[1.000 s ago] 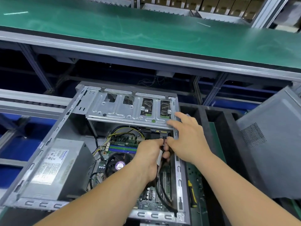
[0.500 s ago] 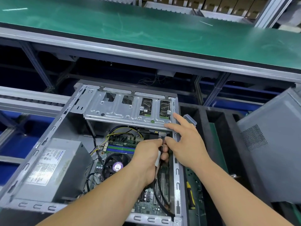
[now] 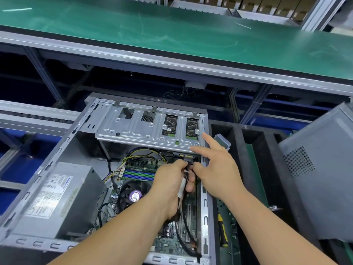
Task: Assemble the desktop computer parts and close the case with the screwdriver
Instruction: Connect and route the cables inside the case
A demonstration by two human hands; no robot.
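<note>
An open grey computer case [image 3: 57,148] lies on its side with the motherboard [image 3: 172,243] exposed. My left hand [image 3: 170,186] pinches a black cable connector [image 3: 188,162] just under the metal drive cage [image 3: 145,129]. My right hand [image 3: 215,169] touches the same connector with its thumb, while its index finger rests on the cage's right edge. A CPU fan [image 3: 134,194], green memory sticks [image 3: 139,174] and a power supply [image 3: 57,197] sit inside the case. A yellow-and-black screwdriver [image 3: 222,232] lies in the tray right of the case.
A grey side panel [image 3: 321,169] leans at the right. A black foam tray [image 3: 254,142] with a green board [image 3: 256,173] sits beside the case. A small clear plastic box [image 3: 222,141] stands behind my right hand. A green conveyor belt [image 3: 172,29] runs across the back.
Both hands stay at the connector under the drive cage. My right index finger has lifted and stretched further up the cage's edge, uncovering the clear box behind it.
</note>
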